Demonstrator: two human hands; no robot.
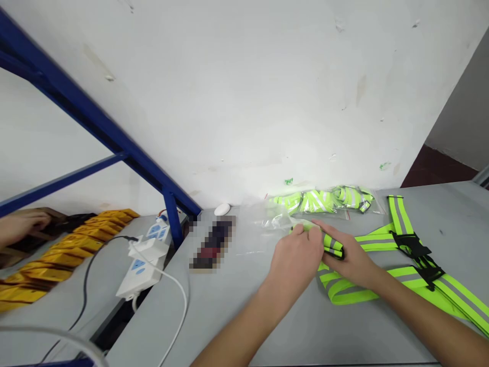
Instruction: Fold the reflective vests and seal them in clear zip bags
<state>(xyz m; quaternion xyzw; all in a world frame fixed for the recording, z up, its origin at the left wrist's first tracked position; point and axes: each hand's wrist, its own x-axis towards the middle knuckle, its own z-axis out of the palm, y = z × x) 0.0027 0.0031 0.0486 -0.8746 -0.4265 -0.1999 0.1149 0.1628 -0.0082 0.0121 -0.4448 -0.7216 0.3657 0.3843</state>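
Note:
A rolled-up reflective strap vest (333, 245), neon yellow-green with grey stripes and black edging, is between my two hands over the table. My right hand (353, 260) wraps round its right side. At its left end, my left hand (298, 254) is closed, fingers curled against the roll and the mouth of a clear plastic bag (255, 224). How far the roll sits inside the bag is hidden by my fingers. Right of my hands, another reflective strap vest (407, 278) lies spread out with black buckles (414, 245).
Clear bags of folded reflective vests (319, 200) lie against the wall. A white oval object (222, 209) and a blurred item (214, 244) are at the left. Beyond the blue frame (153, 178) are power strips (141, 272), cables, yellow packets (76, 244) and another person's hand (26, 224).

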